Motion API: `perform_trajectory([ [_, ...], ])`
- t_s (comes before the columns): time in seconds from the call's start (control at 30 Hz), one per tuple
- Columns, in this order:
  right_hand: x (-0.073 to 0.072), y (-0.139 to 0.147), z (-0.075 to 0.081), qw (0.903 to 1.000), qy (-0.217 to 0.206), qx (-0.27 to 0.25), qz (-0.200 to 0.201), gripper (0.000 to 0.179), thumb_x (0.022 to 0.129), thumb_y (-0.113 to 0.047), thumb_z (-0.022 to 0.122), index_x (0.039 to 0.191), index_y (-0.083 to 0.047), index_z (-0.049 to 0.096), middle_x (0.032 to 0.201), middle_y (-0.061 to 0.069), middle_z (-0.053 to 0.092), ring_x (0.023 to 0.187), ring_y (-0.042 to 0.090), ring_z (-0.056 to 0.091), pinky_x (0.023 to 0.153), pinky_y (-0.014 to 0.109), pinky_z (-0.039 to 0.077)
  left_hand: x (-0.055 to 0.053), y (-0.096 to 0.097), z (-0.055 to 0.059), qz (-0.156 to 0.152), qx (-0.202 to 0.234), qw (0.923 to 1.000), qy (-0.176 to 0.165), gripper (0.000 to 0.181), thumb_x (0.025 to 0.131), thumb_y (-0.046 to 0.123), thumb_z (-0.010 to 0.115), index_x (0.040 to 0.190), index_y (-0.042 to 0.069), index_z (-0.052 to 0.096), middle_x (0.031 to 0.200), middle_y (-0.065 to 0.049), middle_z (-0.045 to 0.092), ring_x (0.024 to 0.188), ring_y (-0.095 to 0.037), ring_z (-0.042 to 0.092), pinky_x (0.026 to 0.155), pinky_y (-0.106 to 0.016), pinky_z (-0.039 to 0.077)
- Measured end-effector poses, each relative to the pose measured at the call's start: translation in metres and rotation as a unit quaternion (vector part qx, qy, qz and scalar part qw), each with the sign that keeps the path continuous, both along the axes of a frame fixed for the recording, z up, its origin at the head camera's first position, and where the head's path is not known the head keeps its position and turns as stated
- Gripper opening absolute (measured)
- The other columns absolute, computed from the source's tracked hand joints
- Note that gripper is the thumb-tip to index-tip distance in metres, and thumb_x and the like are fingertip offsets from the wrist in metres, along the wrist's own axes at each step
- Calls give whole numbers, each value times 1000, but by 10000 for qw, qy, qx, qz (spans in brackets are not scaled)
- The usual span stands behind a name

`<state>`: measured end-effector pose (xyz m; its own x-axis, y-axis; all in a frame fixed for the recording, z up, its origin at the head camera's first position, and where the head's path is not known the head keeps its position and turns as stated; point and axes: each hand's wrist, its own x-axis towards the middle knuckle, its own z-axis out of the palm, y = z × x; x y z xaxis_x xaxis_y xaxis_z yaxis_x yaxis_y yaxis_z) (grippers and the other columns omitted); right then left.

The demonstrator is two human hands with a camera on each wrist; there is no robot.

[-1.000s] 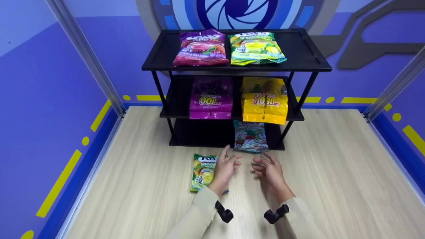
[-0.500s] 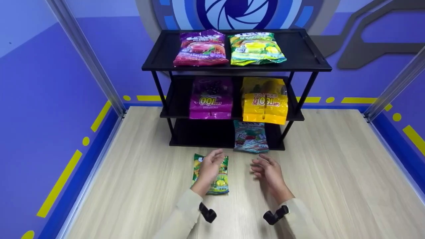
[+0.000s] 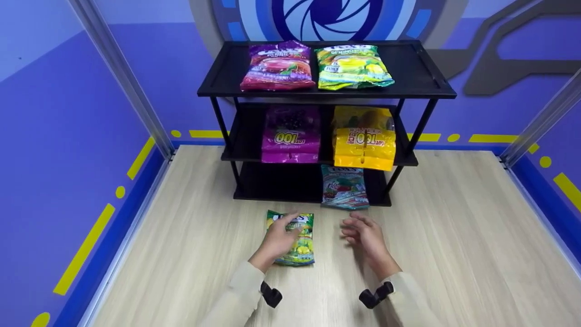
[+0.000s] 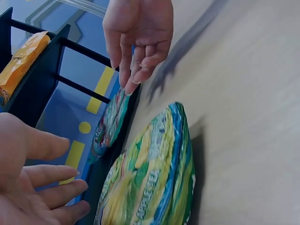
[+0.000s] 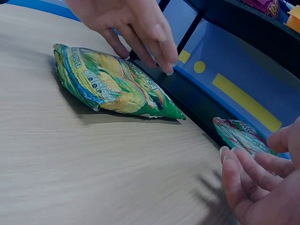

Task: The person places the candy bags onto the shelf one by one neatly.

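Observation:
A green and yellow candy bag (image 3: 303, 243) lies on the table in front of the rack. My left hand (image 3: 278, 238) hovers over its left part with relaxed fingers, hiding some of the print; the left wrist view shows the palm apart from the bag (image 4: 154, 173). To the right, my right hand (image 3: 366, 236) is held above the table, fingers loosely bent and nothing in them. Just beyond its fingertips, a teal candy bag (image 3: 345, 188) lies on the bottom shelf, its near end sticking out over the front edge.
A black three-tier rack (image 3: 272, 181) stands at the back. Its top holds a purple-red candy bag (image 3: 278, 66) and a yellow-green one (image 3: 354, 67). The middle shelf bears a purple bag (image 3: 290, 136) and a yellow bag (image 3: 364, 138). Blue panels (image 3: 118, 91) wall the table in.
My left hand has moved left, from the right side of the green and yellow bag to over its left part. My right hand has barely moved. The bags stay where they were.

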<state>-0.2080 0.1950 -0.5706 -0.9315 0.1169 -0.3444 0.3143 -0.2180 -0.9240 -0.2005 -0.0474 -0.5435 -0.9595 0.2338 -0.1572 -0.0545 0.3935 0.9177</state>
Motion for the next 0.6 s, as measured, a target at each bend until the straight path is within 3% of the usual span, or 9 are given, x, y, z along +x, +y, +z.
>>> perform_trajectory([
  [0.17, 2, -4, -3, 9999, -36, -40, 111, 38, 100, -11, 47, 134, 5, 44, 100, 6, 73, 75, 13, 69, 60, 22, 56, 3, -4, 1, -140, -71, 9997, -201, 47, 100, 20, 50, 145, 8, 43, 153, -15, 39, 143, -36, 31, 118, -54, 25],
  [0.4, 4, -11, -7, 9993, -131, 56, 352, 35, 99, -8, 44, 131, 7, 48, 110, 17, 69, 80, 18, 71, 66, 28, 60, 8, -7, -2, -543, -554, 9968, -176, 51, 100, 17, 49, 149, 8, 36, 158, -14, 29, 148, -35, 21, 120, -54, 20],
  [0.6, 7, -21, -8, 9969, -244, 37, 750, 33, 100, -9, 43, 128, 7, 48, 111, 18, 67, 83, 22, 71, 72, 33, 61, 8, -8, -5, -520, -623, 9964, -250, 55, 99, 14, 51, 151, 12, 33, 159, -12, 26, 149, -33, 20, 121, -52, 18],
])
